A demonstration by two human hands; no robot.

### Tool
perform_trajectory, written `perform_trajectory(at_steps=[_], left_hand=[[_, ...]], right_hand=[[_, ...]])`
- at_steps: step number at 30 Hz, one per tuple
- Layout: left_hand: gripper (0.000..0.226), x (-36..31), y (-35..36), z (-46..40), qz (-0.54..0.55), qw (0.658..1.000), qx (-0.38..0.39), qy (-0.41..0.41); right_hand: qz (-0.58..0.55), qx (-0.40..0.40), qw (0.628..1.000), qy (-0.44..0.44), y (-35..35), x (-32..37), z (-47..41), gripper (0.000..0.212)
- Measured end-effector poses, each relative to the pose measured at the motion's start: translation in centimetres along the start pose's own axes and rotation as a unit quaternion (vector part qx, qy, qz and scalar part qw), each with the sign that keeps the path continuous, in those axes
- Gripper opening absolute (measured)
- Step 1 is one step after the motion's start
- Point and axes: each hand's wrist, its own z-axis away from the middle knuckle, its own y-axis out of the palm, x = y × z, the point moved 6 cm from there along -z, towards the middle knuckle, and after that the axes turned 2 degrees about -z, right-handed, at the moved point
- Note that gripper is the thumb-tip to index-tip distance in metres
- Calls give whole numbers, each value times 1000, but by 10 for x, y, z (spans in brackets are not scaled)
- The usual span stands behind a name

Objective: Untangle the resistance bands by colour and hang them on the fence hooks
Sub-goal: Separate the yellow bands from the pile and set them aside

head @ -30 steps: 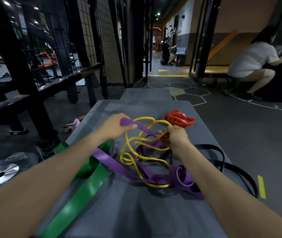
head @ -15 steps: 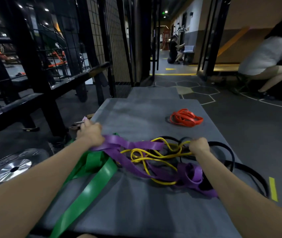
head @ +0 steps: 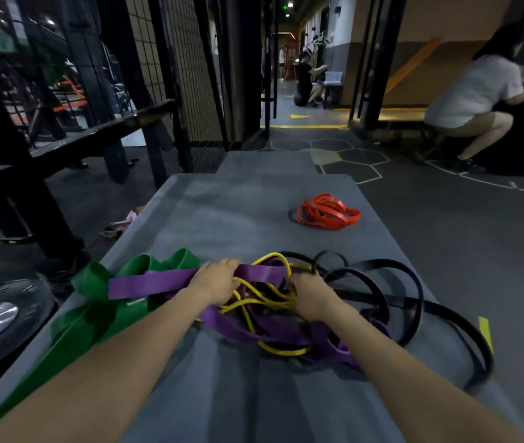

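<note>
Grey padded bench point(head: 254, 394) under us, gym floor around. Our left hand point(head: 216, 281) grips the purple band point(head: 155, 279); our right hand point(head: 310, 292) is closed in the yellow band point(head: 254, 294) loops, mid-tangle. Green band point(head: 94, 314) trails off left, black band point(head: 382, 282) loops right. Orange-red bands point(head: 327, 212) sit apart, further up. Mesh fence point(head: 171, 59) far left.

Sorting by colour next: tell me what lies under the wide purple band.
Under the purple band lies the green band, and near the left hand yellow band loops. Anything deeper in the tangle is hidden.
</note>
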Motion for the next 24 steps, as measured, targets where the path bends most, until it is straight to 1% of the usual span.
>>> perform_trajectory(at_steps=[2,4,6,7,8,9,10,12,14,15,16,17,18,19,20,22,23,24], left_hand=[[45,3,-2,-2,-2,1000,-9,5],[42,5,-9,-1,0,999,-23,23],[32,6,-21,1,84,994,-49,55],[25,7,-32,3,142,984,-83,62],[21,10,-45,5,197,971,-124,61],[23,12,-59,8,240,956,-160,56],[27,14,-72,11,277,943,-179,51],[29,10,-94,14,349,921,-168,41],[28,4,-112,17,414,900,-133,18],[27,3,-122,18,454,883,-120,9],[25,2,-133,20,507,854,-115,4],[24,2,-144,24,569,815,-114,-5],[24,3,-155,28,632,766,-113,-20],[25,6,-164,31,672,731,-116,-34],[27,8,-173,35,690,711,-125,-46],[27,12,-189,44,709,685,-157,-57],[28,17,-195,47,726,662,-177,-63],[28,22,-202,52,746,632,-200,-71]], right_hand=[[51,29,998,8,4,-3,-1,32],[81,33,996,18,4,-5,-1,42],[100,26,994,21,2,-7,-1,42],[97,15,995,29,-1,-9,-1,37],[86,-10,996,38,-8,-11,0,31],[74,-48,995,49,-17,-13,1,26],[65,-91,992,59,-30,-13,3,24],[44,-157,985,61,-54,-10,6,23],[24,-198,979,49,-79,-2,8,24],[19,-220,974,43,-92,0,10,22],[15,-240,970,37,-105,2,13,21],[12,-254,967,32,-117,3,17,20],[13,-264,964,26,-126,3,22,19],[15,-272,962,23,-134,4,26,20],[19,-277,961,21,-140,6,30,19],[41,-280,959,19,-147,11,38,17],[64,-276,959,21,-148,12,41,18],[94,-266,959,31,-146,11,45,19]])
